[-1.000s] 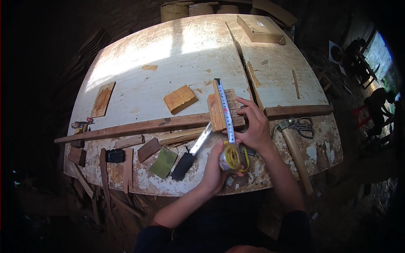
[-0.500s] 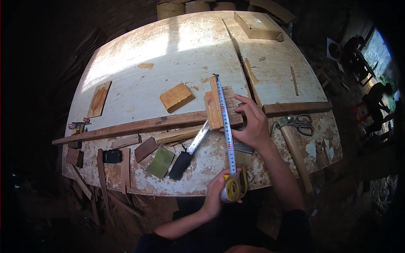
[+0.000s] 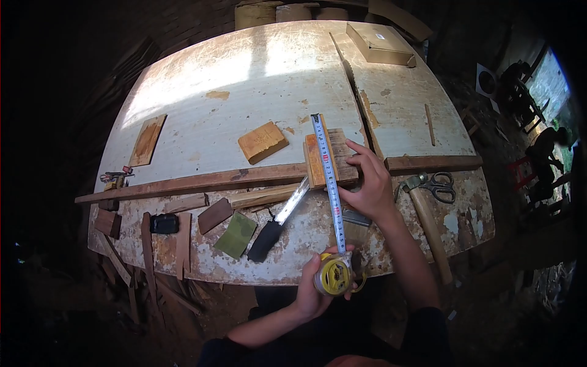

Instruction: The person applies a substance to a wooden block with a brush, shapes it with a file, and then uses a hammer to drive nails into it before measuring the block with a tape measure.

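Observation:
My left hand [image 3: 309, 290] is closed round the yellow case of a tape measure [image 3: 334, 277] at the table's near edge. Its extended blade runs away from me, across a stack of wood, with the hooked end past the far side. In that stack are an orange-brown wooden piece [image 3: 314, 160] and a darker, grainy wooden block [image 3: 344, 153]. My right hand [image 3: 373, 186] grips the dark block from the right, thumb at the near side and fingers along the right edge. Against the stack's near left side lies a metal blade with a black handle [image 3: 265, 241].
A long wooden bar [image 3: 232, 177] crosses the worn table. Beyond it lie a wooden block [image 3: 263, 142], a flat board [image 3: 148, 140] and a cardboard box [image 3: 382, 46]. Green sandpaper-like sheet [image 3: 235, 235], hammer [image 3: 431, 235] and scissors [image 3: 441, 186] lie nearer. A person [image 3: 547, 159] is at far right.
The tape blade has shifted left across the wooden stack, now covering more of the orange-brown piece. The tape case has turned, showing more of its yellow face. My right hand keeps its grip.

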Available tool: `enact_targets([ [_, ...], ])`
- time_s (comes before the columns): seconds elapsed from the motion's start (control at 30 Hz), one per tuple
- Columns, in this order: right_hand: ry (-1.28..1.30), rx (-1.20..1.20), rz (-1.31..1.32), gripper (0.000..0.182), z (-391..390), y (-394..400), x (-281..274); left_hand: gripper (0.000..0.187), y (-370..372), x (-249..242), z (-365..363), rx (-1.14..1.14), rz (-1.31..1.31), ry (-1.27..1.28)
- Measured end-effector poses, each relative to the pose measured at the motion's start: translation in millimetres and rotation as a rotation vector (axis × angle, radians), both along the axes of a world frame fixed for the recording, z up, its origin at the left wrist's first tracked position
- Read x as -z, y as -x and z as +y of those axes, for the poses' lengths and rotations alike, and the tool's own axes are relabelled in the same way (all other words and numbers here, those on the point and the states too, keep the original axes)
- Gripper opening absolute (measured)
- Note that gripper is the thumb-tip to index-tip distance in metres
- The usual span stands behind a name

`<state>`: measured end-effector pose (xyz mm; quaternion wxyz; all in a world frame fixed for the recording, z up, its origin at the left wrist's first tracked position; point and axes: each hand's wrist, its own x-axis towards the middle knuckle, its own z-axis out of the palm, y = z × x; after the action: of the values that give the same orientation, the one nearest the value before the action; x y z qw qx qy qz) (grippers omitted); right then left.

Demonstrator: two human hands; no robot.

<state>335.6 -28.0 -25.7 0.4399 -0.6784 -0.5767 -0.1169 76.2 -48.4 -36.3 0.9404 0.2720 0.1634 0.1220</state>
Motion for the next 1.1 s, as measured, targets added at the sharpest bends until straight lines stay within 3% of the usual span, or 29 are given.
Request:
enact_targets([
  [0.03, 0.002, -0.001, 0.004, 0.055, 0, 0, -1, 0.078, 0, 1, 0, -0.003, -0.051, 0.049],
  [0.13, 0.004, -0.001, 0.009, 0.055, -1, 0, -1, 0.093, -5, -6, -1, 0.004, 0.089, -0.006],
  [0.33, -0.005, -0.003, 0.001, 0.057, 0, -1, 1, 0.088, -3, 0, -1, -0.002, -0.091, 0.174],
  [0.43, -0.004, -0.006, 0.006, 0.057, 0, -1, 1, 0.093, -5, -8, -4, -0.020, 0.061, 0.101],
  [0.63, 0.001, -0.008, 0.008, 0.057, -1, -1, 1, 0.093, -5, -4, -4, -0.010, 0.090, 0.104],
  [0.73, 0.001, -0.004, -0.001, 0.056, -1, 1, -1, 0.089, -1, 10, -4, -0.013, -0.090, 0.204],
  [0.83, -0.002, -0.008, 0.001, 0.056, -1, 0, 0, 0.088, -1, 14, -3, -0.005, -0.090, 0.200],
  [0.93, -0.005, -0.012, 0.009, 0.056, -1, 0, 0, 0.093, -3, 6, -4, 0.000, 0.094, 0.098],
  [1.1, -0.007, -0.003, -0.010, 0.055, 0, 0, 0, 0.092, -6, 10, -6, -0.001, 0.086, 0.064],
])
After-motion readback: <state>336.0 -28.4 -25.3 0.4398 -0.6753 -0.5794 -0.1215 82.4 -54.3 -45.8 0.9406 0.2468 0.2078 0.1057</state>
